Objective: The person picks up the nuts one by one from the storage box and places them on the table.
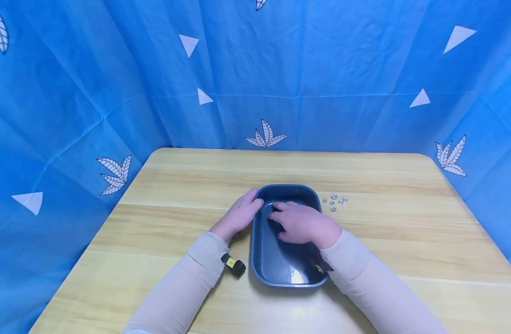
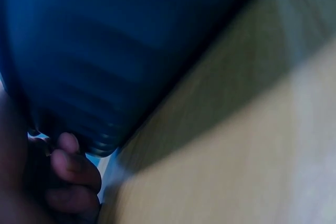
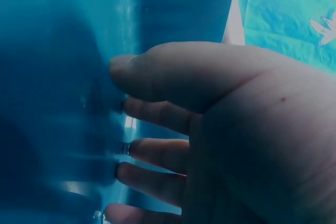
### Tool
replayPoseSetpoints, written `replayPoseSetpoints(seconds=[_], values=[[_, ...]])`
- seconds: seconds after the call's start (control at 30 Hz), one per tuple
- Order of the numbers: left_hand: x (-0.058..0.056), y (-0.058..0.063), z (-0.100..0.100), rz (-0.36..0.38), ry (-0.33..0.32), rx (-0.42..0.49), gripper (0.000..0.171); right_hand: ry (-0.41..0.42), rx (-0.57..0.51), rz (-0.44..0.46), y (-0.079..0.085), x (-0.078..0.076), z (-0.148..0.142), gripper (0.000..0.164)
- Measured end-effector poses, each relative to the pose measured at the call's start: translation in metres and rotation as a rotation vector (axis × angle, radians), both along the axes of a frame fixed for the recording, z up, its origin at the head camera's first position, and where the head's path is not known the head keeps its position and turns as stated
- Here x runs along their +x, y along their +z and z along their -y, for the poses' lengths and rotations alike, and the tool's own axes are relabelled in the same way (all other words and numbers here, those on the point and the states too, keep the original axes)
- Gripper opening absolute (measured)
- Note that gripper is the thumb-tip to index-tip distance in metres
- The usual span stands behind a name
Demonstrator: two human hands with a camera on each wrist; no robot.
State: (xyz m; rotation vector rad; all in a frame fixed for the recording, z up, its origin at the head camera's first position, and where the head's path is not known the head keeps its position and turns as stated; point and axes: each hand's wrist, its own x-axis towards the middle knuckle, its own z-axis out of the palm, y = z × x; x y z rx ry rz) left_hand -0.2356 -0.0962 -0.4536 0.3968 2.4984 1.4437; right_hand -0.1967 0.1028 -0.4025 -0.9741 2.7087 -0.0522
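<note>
A dark blue rectangular tray (image 1: 294, 284) stands on the table. My left hand (image 1: 241, 214) grips its far left corner, with the thumb over the rim and the fingers on the outer wall. In the left wrist view those curled fingers (image 2: 79, 174) sit beside the ribbed corner. My right hand (image 1: 303, 223) reaches down into the tray, its fingers spread and pointing left. The right wrist view shows the fingertips at the tray's inner surface, with a small clear piece (image 3: 125, 149) at one fingertip. Whether any finger holds it cannot be made out.
Several small clear round pieces (image 1: 333, 196) lie on the wooden table (image 1: 389, 204), just right of the tray's far end. A blue curtain (image 1: 255, 60) with leaf prints hangs behind and at both sides. A black wrist device (image 1: 234, 265) is by the left sleeve.
</note>
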Motion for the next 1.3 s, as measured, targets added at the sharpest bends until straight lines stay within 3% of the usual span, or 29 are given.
replayPoseSetpoints(seconds=[0.3,0.67,0.9,1.1,1.3], values=[[-0.0011,-0.0017,0.0013,0.012,-0.002,0.009,0.028,0.010,-0.071,-0.064,-0.0016,-0.0022,-0.0013,0.033],[0.0048,0.0005,0.0021,0.031,0.018,0.006,0.030,-0.072,-0.054,-0.045,-0.0037,-0.0024,0.0003,0.021],[-0.0021,-0.0007,-0.0001,0.008,0.007,0.002,0.032,-0.097,-0.055,-0.043,-0.0007,-0.0038,-0.0012,0.010],[0.0007,-0.0060,0.0026,0.022,0.011,-0.003,0.030,-0.112,-0.029,-0.021,-0.0051,-0.0026,-0.0008,0.019],[-0.0008,-0.0047,0.0016,-0.013,0.010,-0.014,0.028,-0.109,-0.029,-0.040,-0.0063,-0.0040,-0.0038,0.025]])
